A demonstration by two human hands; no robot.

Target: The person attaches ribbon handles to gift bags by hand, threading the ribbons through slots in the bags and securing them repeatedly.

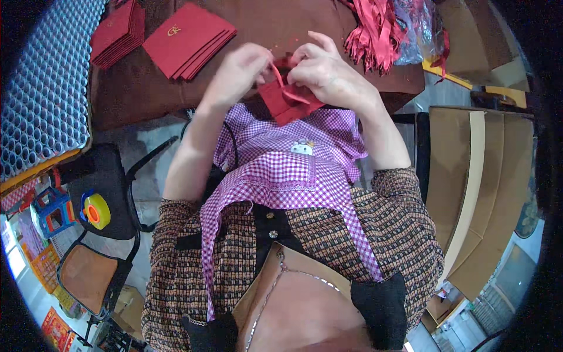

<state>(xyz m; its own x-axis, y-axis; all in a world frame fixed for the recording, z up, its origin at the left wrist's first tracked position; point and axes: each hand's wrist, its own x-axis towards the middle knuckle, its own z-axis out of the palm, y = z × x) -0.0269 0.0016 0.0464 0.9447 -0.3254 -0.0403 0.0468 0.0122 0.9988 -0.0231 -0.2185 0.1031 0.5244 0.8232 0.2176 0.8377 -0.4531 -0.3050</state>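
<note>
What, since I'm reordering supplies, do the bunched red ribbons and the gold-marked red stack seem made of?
Red ribbons: probably satiny fabric, faintly glossy; the strips lie limp and bunched. Red stack: likely matte card or thick paper, given its crisp edges; the gold mark could be foil.

Small workshop, with red packet stacks (199, 35), red ribbons (375, 35) and cardboard (497, 170).
</note>
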